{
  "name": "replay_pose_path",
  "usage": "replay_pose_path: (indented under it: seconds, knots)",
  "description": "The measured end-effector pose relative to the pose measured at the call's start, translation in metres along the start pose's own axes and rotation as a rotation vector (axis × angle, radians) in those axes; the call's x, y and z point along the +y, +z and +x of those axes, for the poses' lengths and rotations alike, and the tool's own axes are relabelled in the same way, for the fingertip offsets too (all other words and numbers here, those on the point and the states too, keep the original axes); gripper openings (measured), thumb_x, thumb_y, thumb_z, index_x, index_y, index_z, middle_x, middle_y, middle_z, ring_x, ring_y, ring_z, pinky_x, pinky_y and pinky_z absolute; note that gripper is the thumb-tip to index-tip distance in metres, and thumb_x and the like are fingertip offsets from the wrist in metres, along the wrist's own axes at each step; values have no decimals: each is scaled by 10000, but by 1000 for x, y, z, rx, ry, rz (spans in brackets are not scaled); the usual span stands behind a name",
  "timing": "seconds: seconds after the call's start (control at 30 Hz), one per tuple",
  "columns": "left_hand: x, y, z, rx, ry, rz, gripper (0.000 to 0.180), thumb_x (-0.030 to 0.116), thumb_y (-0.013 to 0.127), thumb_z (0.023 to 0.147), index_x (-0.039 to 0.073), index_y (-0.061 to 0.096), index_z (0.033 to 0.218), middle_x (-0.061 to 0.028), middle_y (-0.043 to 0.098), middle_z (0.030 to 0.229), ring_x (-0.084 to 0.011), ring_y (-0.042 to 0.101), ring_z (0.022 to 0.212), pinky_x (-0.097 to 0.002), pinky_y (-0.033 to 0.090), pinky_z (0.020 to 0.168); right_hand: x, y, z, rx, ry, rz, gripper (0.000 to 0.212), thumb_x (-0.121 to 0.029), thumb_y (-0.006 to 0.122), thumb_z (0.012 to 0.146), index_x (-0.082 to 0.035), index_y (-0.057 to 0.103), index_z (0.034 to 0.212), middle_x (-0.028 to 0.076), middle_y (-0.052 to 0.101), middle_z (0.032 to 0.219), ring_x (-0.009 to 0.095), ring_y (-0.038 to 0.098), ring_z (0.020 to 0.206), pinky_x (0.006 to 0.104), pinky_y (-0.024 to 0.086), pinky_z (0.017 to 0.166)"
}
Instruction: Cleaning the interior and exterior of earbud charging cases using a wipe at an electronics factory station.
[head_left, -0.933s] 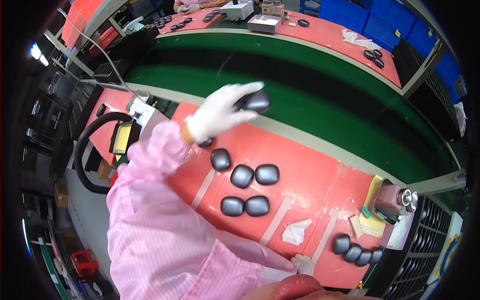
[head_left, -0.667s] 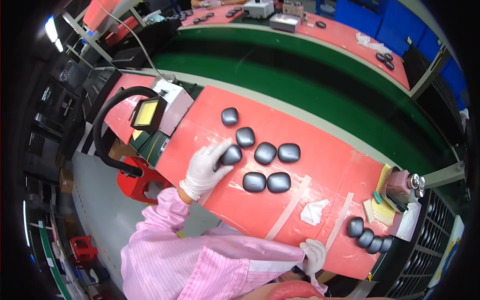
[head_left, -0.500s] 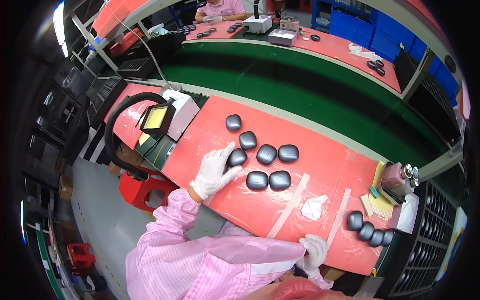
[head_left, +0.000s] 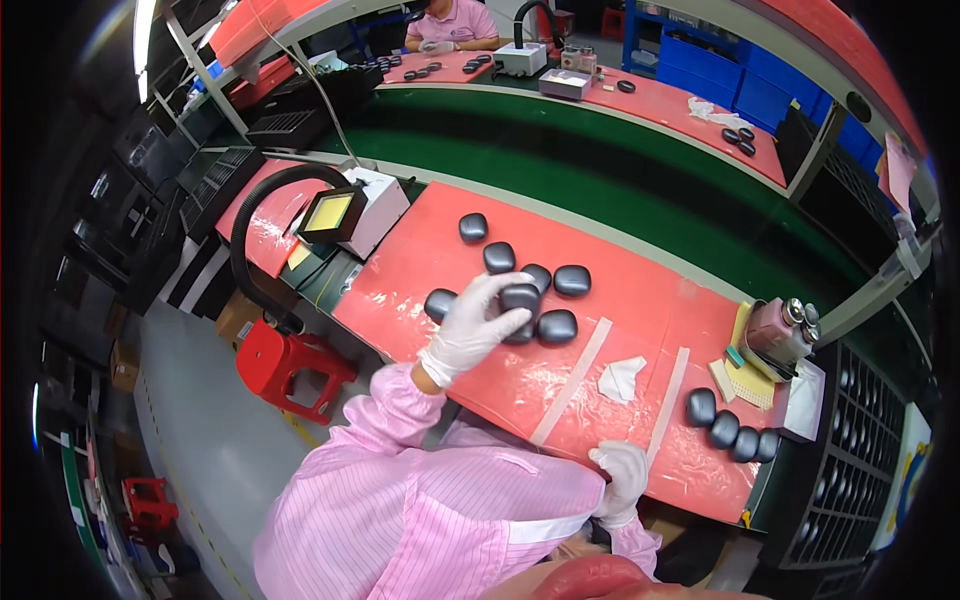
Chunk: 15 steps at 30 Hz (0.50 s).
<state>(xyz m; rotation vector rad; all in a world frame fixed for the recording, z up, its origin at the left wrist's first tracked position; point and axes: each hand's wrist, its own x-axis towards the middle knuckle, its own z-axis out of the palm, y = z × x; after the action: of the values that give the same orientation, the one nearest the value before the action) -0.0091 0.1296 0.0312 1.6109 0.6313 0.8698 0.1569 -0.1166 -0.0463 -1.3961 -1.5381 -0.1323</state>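
My left hand (head_left: 470,330), in a white glove, is closed with thumb and fingers around a dark grey rounded case (head_left: 520,297). Part of another dark shape shows just below it, mostly covered. Around the hand lie similar cases: one left of the fingers (head_left: 440,305), one to the right (head_left: 557,327), a pair behind (head_left: 572,281) and two farther back (head_left: 499,257). My right hand (head_left: 622,475), also gloved, rests with curled fingers at the table's near edge beside my pink striped smock; what it grips, if anything, is hidden.
The red-covered table (head_left: 660,330) carries a white cloth (head_left: 622,379), pale tape strips, and several cases (head_left: 723,430) at the right. Bottles (head_left: 780,328) stand beyond. A lamp-like box on a black hose (head_left: 332,214) stands left. Across the green strip, a person sits at another table.
My left hand has moved right from one case to another, which it now grips. A case now lies left of the hand. My right hand stays about where it was.
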Motion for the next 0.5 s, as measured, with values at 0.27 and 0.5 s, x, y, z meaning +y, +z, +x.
replay_pose_path:
  seconds: [0.27, 0.5]
  knots:
    - [-4, 99, -64, -256, -382, -492, 460, 57, 682, 861, 31, 492, 1278, -65, 572, 1196, -158, 558, 1113, -318, 473, 957, -19, -15, 56, 221, 576, 415, 456, -374, 531, 870, 1, 584, 1123, 108, 555, 1091, 215, 540, 1002, 341, 431, 894]
    - [5, 101, -78, -467, -257, -148, 502, -12, 753, 774, 13, 555, 1234, -76, 627, 1109, -154, 609, 1023, -289, 525, 871, -16, -18, 57, 64, 674, 478, 266, -174, 476, 969, 34, 618, 1053, 122, 581, 996, 222, 564, 915, 334, 442, 828]
